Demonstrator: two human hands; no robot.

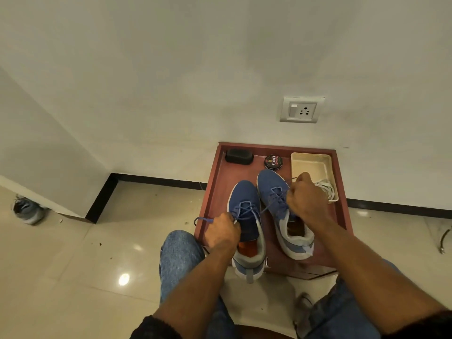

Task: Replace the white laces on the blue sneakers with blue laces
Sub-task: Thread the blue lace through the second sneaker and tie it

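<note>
Left hand [221, 232] fingers gripping blue lace [204, 219], right hand [305, 196] likewise, apparently, fingertips hidden.

White wall [171, 69] with socket [302, 110]; glossy, seemingly tiled floor [73, 277].

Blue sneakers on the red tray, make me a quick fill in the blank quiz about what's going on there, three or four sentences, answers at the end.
1. Both sneakers stand on a red ____.
2. The left hand and right hand each pull an end of a ____ lace.
3. The removed white laces lie in the cream ____.
4. The round polish tin sits between the black brush and the ____.

Answers: tray; blue; dish; dish
</note>
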